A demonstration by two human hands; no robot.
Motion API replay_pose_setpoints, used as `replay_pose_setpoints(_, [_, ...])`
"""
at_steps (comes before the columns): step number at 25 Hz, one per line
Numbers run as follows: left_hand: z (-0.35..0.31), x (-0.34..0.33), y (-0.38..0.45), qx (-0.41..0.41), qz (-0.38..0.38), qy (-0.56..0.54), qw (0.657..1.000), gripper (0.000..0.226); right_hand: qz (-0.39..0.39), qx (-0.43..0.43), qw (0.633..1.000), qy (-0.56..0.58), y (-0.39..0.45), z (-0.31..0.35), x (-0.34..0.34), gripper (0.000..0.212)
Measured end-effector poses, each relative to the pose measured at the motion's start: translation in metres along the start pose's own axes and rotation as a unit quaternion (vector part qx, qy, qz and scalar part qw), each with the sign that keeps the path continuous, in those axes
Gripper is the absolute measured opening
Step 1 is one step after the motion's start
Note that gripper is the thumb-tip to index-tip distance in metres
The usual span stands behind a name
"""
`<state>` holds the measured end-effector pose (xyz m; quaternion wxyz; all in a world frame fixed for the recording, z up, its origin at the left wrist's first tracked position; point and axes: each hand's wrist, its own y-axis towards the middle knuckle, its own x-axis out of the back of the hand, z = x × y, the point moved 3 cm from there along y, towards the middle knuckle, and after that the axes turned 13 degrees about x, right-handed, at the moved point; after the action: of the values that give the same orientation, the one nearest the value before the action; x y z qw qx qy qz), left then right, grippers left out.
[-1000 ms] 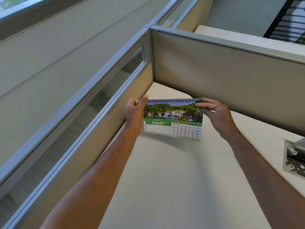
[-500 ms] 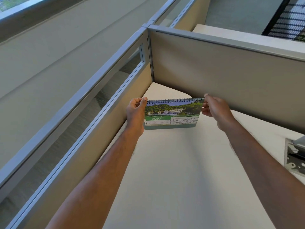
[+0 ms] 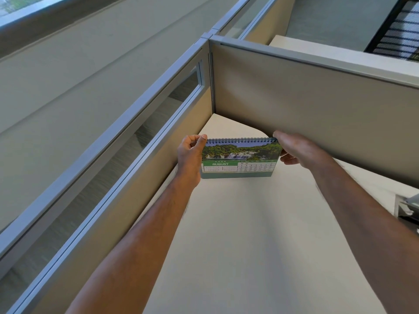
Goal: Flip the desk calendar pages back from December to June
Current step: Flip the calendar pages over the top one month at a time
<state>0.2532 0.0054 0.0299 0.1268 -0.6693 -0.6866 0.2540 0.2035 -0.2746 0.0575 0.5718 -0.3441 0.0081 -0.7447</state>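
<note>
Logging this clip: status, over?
Left hand grips green spiral-bound desk calendar at its left edge. Right hand at right corner. Page shows August. Nothing obstructing.

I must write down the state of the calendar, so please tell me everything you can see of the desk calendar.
The desk calendar is a small tent-shaped one with a dark spiral wire binding along its top edge. The page facing the camera shows a waterfall among green trees, a green band reading AUGUST, and a grid of dates. A plain teal card base shows below the page. It stands on the pale desk near the corner of the partitions. The left hand grips its left edge, and the right hand is at its top right corner.
</note>
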Motion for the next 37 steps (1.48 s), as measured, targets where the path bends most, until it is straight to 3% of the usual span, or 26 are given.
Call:
replay_pose_setpoints(11, [0.001, 0.000, 0.000, -0.007, 0.000, 0.000, 1.000, 0.014, -0.023, 0.023, 0.995, -0.093, 0.003, 0.004, 0.002, 0.046])
replay_pose_setpoints(16, [0.001, 0.001, 0.001, -0.006, -0.001, 0.005, 1.000, 0.014, -0.028, 0.039, 0.993, -0.110, 0.006, 0.007, 0.003, 0.035])
replay_pose_setpoints(24, [0.001, 0.002, 0.000, 0.002, -0.001, -0.007, 1.000, 0.015, -0.085, 0.109, 0.986, 0.095, 0.015, 0.009, 0.006, 0.007])
replay_pose_setpoints(28, [0.001, 0.002, -0.001, -0.004, 0.006, -0.006, 1.000, 0.014, -0.131, 0.094, 0.979, 0.126, 0.016, 0.008, 0.012, 0.018])
replay_pose_setpoints(33, [0.000, -0.001, -0.005, -0.019, 0.003, -0.015, 1.000, 0.006, -0.165, 0.122, 0.977, 0.056, 0.012, 0.008, 0.014, 0.015])
replay_pose_setpoints(37, [-0.002, -0.001, -0.007, -0.013, 0.004, -0.026, 1.000, 0.014, -0.158, 0.126, 0.979, 0.008, 0.007, 0.010, 0.016, 0.012])
